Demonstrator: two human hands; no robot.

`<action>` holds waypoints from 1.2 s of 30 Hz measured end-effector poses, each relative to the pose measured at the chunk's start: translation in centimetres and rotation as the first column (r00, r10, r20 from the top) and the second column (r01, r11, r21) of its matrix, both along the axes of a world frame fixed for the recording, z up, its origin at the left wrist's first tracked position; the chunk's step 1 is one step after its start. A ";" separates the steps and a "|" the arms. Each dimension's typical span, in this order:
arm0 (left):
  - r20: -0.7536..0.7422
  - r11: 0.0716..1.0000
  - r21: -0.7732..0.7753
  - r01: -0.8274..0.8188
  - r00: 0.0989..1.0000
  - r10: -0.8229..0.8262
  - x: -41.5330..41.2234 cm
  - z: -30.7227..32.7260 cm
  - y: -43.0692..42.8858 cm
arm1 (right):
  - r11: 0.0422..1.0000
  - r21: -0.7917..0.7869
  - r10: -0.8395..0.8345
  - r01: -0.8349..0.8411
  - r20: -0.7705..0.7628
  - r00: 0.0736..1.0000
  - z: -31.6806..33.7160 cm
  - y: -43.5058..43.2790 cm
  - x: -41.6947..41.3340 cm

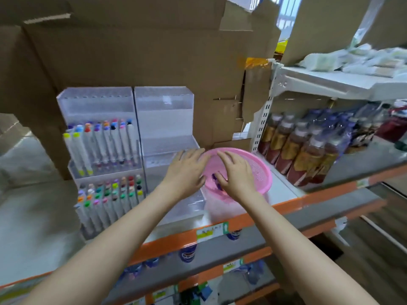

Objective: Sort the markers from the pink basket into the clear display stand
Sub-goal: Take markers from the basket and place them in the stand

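A round pink basket (261, 170) sits on the shelf, right of the clear display stand (164, 119). The stand's left half holds two tiers of white markers (105, 144) with coloured caps; its right half looks bare. My left hand (187, 170) hovers at the basket's left rim, fingers spread, nothing in it. My right hand (236, 172) reaches into the basket, its fingers touching a purple-capped marker (214, 178) that is mostly hidden. Whether it grips that marker is unclear.
Large cardboard boxes (132, 51) stand behind the stand. Wrapped packs of bottles (308, 148) fill the shelf to the right, below a white upper shelf (330, 80) with packaged goods. The orange shelf edge (220, 230) carries price tags; lower shelves hold more goods.
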State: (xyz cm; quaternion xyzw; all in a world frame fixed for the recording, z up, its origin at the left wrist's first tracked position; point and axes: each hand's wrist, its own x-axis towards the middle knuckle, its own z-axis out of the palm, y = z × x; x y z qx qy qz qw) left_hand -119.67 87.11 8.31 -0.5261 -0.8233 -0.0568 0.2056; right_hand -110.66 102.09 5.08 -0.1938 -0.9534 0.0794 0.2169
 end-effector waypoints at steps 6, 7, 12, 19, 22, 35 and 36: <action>-0.083 0.995 0.065 0.071 0.994 -0.065 1.2 -1.9 7.4 | 0.997 -0.070 -0.020 0.031 0.143 0.990 -2.3 6.6 0.8; -0.058 0.997 0.036 0.067 0.996 -0.065 1.3 -2.4 8.3 | 0.997 -0.075 -0.019 0.032 0.162 0.987 -2.7 7.4 0.7; 0.293 0.932 -0.359 -0.061 0.940 0.174 0.6 -4.8 11.4 | 0.988 -0.151 0.032 0.005 0.240 0.970 -3.8 9.6 -0.6; 0.447 0.848 -0.498 -0.184 0.783 0.432 -0.7 -5.7 13.0 | 0.983 -0.182 0.085 -0.005 0.434 0.897 -4.9 11.0 -3.1; 0.506 0.857 -0.485 -0.174 0.743 0.437 -1.0 -6.4 13.7 | 0.980 -0.197 0.108 -0.020 0.445 0.889 -5.0 11.0 -3.6; 0.736 0.873 -0.371 -0.318 0.472 0.485 -1.4 -6.8 14.4 | 0.960 -0.267 0.199 -0.081 0.453 0.869 -5.1 10.9 -3.6; 0.742 0.873 -0.372 -0.314 0.464 0.483 -1.5 -6.8 14.4 | 0.957 -0.272 0.220 -0.102 0.448 0.867 -5.2 10.8 -3.6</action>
